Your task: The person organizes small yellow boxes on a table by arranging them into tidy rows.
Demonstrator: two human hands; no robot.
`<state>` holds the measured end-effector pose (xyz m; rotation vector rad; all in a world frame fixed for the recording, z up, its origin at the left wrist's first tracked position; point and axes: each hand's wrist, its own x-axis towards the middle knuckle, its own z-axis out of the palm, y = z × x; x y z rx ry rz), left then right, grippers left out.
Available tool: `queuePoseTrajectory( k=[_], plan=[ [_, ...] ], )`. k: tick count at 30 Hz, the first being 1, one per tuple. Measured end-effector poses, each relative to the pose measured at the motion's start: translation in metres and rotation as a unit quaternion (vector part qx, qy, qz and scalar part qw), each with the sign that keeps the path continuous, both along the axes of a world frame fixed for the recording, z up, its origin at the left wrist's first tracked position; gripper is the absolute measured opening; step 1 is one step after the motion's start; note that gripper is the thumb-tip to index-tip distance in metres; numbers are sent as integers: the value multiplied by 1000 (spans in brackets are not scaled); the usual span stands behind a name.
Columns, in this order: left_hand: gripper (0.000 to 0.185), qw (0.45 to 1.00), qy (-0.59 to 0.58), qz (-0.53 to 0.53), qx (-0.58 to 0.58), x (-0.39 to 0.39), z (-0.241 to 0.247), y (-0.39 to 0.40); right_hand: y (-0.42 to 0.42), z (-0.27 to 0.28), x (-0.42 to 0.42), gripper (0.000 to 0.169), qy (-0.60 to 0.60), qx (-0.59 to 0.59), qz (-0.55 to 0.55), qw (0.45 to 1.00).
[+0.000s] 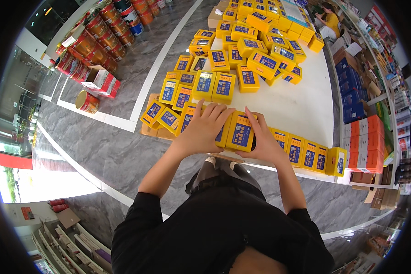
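Along the near edge of the white table point(287, 108) stand yellow plastic boxes with blue labels that bear writing. My left hand point(205, 130) lies across the yellow box point(221, 137) in front of me, fingers over its far edge and thumb at its near side. Most of that box is hidden under the hand. Pressed against it on the right is another yellow box point(240, 132). My right hand point(263, 138) grips this one at its right end, thumb near and fingers far. A row of yellow boxes point(295, 150) runs on to the right, partly behind my right hand.
Beyond my hands, many yellow boxes point(263, 64) lie in a loose heap. Metal-looking cans point(97, 37) are stacked on the floor at left, near a red-and-white carton point(104, 82). At right are shelves and orange-white cartons point(364, 144). A seated person point(329, 22) is at the far right.
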<state>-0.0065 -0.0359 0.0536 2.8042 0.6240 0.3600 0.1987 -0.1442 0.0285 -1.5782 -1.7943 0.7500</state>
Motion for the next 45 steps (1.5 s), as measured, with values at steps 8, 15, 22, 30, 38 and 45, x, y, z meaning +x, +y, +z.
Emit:
queuePoseTrajectory(
  k=[8, 15, 22, 30, 38, 45],
  plan=[
    [97, 1000, 18, 20, -1, 8, 0, -4, -4, 3, 0, 113, -7, -40, 16, 999],
    [99, 995, 94, -31, -26, 6, 13, 10, 7, 14, 17, 111, 43, -47, 84, 994],
    [94, 992, 40, -5, -122, 62, 31, 88, 62, 18, 57, 78, 142, 39, 23, 989],
    [113, 958, -179, 112, -193, 202, -15, 211, 126, 6, 97, 76, 180, 89, -108, 974],
    [129, 933, -217, 266, -111, 315, -6, 267, 151, 8, 133, 71, 195, 145, -187, 952],
    [125, 901, -232, 324, -173, 332, -22, 277, 138, -4, 154, 67, 200, 120, -233, 944]
  ],
)
